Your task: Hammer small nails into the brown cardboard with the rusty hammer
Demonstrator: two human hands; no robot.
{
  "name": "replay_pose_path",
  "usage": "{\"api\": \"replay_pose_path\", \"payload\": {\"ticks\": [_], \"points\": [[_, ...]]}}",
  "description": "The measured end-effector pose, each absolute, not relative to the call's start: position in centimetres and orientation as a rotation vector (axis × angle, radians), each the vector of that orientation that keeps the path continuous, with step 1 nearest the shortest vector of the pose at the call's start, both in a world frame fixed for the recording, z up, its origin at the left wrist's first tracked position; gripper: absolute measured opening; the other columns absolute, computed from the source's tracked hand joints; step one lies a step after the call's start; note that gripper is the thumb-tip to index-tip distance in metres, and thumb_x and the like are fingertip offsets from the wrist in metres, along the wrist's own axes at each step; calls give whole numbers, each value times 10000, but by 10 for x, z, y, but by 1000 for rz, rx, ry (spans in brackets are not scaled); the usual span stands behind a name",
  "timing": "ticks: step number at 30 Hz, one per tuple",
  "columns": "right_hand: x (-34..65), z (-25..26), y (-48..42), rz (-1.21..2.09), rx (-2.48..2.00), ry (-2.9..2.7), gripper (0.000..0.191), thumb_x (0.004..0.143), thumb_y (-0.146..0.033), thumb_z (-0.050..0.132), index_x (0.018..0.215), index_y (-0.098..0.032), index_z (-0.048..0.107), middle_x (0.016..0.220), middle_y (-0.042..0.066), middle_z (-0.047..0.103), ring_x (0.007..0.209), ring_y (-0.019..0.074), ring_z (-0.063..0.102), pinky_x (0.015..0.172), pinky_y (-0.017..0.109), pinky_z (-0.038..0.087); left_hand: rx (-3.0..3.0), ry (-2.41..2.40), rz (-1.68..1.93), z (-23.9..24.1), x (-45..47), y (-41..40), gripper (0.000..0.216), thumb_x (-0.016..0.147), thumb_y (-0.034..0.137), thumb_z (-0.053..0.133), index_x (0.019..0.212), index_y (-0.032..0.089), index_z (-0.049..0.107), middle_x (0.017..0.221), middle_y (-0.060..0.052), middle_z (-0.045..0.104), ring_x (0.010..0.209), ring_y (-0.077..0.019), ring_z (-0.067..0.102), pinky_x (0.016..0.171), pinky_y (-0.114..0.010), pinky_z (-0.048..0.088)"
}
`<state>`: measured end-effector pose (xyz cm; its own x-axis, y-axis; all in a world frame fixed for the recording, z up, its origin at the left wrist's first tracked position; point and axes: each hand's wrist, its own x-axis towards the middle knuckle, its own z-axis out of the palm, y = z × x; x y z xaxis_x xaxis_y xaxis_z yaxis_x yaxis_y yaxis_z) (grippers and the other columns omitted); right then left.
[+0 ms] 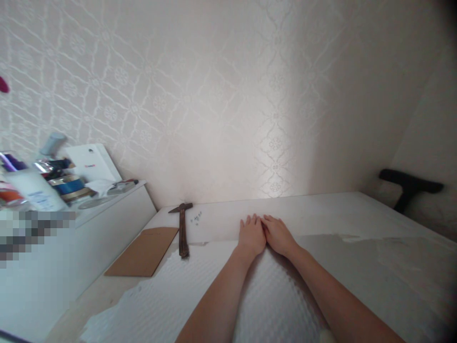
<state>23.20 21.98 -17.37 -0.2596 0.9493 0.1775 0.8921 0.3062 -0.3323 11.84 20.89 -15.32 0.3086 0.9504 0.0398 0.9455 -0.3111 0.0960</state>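
Observation:
My left hand point(252, 236) and my right hand point(280, 237) rest side by side, palms down, on the white surface point(328, 214) near the wall. Their thumbs and index fingers meet or nearly meet, and the other fingers lie flat. Neither hand visibly holds anything; what lies beneath the palms is hidden. Left of the hands, a hammer point(183, 231) with a worn wooden handle points its head toward the wall. Several small dark pieces point(196, 218), too small to make out, lie beside it. A flat brown board point(143, 252) lies further left.
A white quilted-looking sheet point(153, 297) spreads under my forearms. On the left, a white cabinet point(117, 224) holds bottles, jars and a white box point(91, 164). A black T-shaped object point(409, 186) stands at the right. Patterned wallpaper point(214, 119) covers the wall behind.

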Motion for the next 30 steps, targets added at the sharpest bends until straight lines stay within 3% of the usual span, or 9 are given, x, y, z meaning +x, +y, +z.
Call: {"api": "replay_pose_path", "payload": {"ticks": [30], "points": [[232, -174, 220, 244, -1673, -2235, 469, 918, -160, 329, 1354, -134, 500, 1420, 154, 469, 1334, 246, 381, 1102, 448, 252, 2480, 1799, 141, -152, 119, 209, 521, 942, 226, 238, 1434, 91, 343, 1520, -124, 297, 1398, -272, 268, 1133, -480, 241]]}}
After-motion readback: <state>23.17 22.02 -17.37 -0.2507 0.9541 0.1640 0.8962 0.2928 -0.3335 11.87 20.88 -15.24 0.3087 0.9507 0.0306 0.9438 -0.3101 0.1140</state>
